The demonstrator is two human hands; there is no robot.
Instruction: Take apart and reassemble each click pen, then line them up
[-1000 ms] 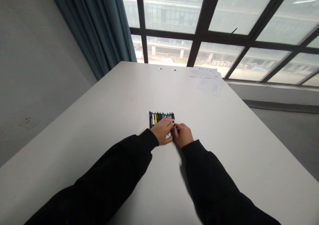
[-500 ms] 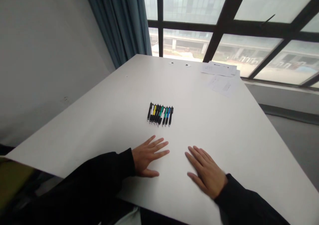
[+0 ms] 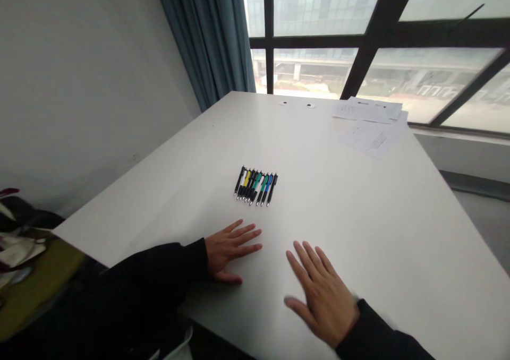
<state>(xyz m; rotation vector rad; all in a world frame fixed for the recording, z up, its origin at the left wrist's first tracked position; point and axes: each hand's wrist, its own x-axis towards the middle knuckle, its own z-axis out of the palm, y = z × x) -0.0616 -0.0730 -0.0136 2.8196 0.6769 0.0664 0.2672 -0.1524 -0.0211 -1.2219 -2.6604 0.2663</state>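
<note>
Several pens (image 3: pixel 255 186) lie side by side in a row on the white table (image 3: pixel 179 169), mostly black, with yellow, green, white and blue barrels among them. My left hand (image 3: pixel 231 249) is open, palm down with spread fingers, a little in front of the row and apart from it. To its right, my right hand (image 3: pixel 321 291) is open too, its fingers stretched toward the far side and thumb apart. Nothing is in either hand. Whether the right palm touches the table I cannot tell.
Paper sheets (image 3: pixel 368 110) lie at the far right corner. Two round cable holes (image 3: pixel 311 105) sit near the far edge, below the window. A blue curtain (image 3: pixel 217 41) hangs at the far left, and some bags or cloth (image 3: pixel 24 251) are beyond the left edge.
My right hand has shifted slightly left and nearer to me, with its fingers a bit more spread. The view has turned a little; the pens lie as before.
</note>
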